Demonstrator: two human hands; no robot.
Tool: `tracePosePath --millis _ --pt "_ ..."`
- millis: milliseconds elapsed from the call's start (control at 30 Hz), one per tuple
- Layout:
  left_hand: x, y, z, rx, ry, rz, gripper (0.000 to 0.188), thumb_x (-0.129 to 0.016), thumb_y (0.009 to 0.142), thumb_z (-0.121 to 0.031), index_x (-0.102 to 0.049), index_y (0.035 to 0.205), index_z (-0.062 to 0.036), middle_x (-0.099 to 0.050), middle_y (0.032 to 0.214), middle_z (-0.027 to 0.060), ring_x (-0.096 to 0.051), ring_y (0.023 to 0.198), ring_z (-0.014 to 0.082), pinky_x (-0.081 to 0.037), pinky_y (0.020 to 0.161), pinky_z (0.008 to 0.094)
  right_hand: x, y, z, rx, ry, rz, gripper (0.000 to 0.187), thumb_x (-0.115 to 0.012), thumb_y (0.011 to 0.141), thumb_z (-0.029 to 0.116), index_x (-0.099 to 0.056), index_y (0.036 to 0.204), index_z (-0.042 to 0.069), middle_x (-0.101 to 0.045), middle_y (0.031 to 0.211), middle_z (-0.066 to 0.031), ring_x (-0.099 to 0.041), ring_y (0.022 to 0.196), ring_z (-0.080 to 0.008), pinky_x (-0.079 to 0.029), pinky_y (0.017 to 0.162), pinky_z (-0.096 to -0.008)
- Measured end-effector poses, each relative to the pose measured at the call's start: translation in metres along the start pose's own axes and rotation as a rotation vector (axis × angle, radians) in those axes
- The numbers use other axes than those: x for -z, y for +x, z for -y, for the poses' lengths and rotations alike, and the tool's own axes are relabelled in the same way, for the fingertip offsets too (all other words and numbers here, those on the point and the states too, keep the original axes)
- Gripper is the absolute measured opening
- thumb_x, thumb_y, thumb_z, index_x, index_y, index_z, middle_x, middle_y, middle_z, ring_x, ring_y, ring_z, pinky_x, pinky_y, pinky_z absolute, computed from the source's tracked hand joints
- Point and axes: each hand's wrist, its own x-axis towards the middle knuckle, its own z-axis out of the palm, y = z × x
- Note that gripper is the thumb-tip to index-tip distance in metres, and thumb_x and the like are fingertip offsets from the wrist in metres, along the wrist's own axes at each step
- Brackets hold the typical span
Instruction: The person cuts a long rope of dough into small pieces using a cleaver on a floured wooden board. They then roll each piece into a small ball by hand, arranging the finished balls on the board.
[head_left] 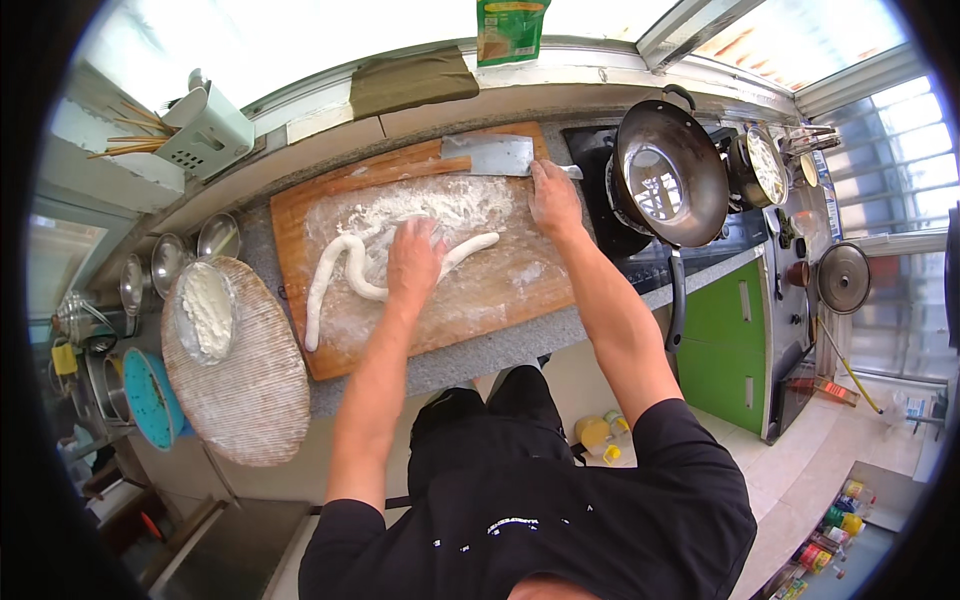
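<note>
A long white dough rope (357, 268) lies in a wavy curve on the floured wooden board (470, 310). My left hand (414, 258) rests palm down over the loose flour (465, 205) and the middle of the rope, hiding part of it. Its fingers look stretched out, slightly blurred. At the board's far right edge, my right hand (554, 198) is closed around the handle of a cleaver (490, 155). The wide blade lies flat along the back of the board, pointing left.
To the right, a large black wok (668, 180) sits on the stove, with another pot (762, 168) beyond. At left are a round woven lid (250, 380) bearing a bowl of flour (207, 312), metal bowls (170, 262) and a blue basin (150, 398). A chopstick holder (212, 135) hangs back left.
</note>
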Motion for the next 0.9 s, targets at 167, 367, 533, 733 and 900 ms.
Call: tracePosePath --millis 167,367,533,733,900 --pt "-0.018 0.031 0.001 0.031 0.209 0.029 0.075 -0.063 0.105 -0.044 -0.041 0.164 -0.0030 -0.031 0.174 0.0224 -0.032 0.160 0.0398 -0.027 0.131 0.0485 0.013 -0.003 0.015 -0.087 -0.030 0.209 0.041 -0.068 0.090 0.010 -0.065 0.130 0.003 -0.068 0.112 -0.0173 -0.066 0.111 -0.0389 -0.056 0.095 -0.0484" --pt "-0.037 0.010 -0.045 -0.289 0.147 0.313 0.077 -0.061 0.106 -0.045 -0.037 0.165 -0.0028 -0.029 0.175 0.0202 -0.029 0.162 0.0371 -0.024 0.133 0.0478 0.028 -0.025 0.021 -0.093 -0.051 0.320 0.044 -0.062 0.096 0.014 -0.056 0.139 0.009 -0.067 0.112 -0.0165 -0.070 0.104 -0.0387 -0.059 0.088 -0.0504" --pt "-0.038 -0.020 -0.037 -0.362 -0.027 0.328 0.064 -0.076 0.095 -0.019 -0.054 0.155 -0.0085 -0.043 0.165 0.0195 -0.048 0.147 0.0399 -0.043 0.121 0.0476 0.038 -0.057 0.027 -0.311 0.095 0.389 0.062 -0.069 0.091 0.014 -0.047 0.149 0.013 -0.070 0.122 -0.0241 -0.071 0.102 -0.0480 -0.057 0.087 -0.0565" --pt "-0.029 -0.028 -0.021 -0.251 0.024 -0.043 0.039 -0.074 0.096 -0.016 -0.071 0.135 -0.0132 -0.063 0.114 0.0158 -0.064 0.109 0.0343 -0.055 0.096 0.0465 0.072 -0.088 0.043 -0.454 0.227 0.329 0.060 -0.073 0.094 0.028 -0.052 0.149 0.016 -0.077 0.107 -0.0226 -0.073 0.100 -0.0480 -0.057 0.089 -0.0563" --pt "-0.032 -0.013 -0.026 -0.250 -0.029 -0.119 0.032 -0.074 0.093 -0.012 -0.073 0.124 -0.0110 -0.066 0.111 0.0123 -0.066 0.105 0.0345 -0.056 0.090 0.0472 0.104 -0.105 0.063 -0.574 0.472 0.281 0.039 -0.074 0.095 0.029 -0.070 0.129 0.009 -0.075 0.092 -0.0241 -0.073 0.091 -0.0469 -0.057 0.082 -0.0533"
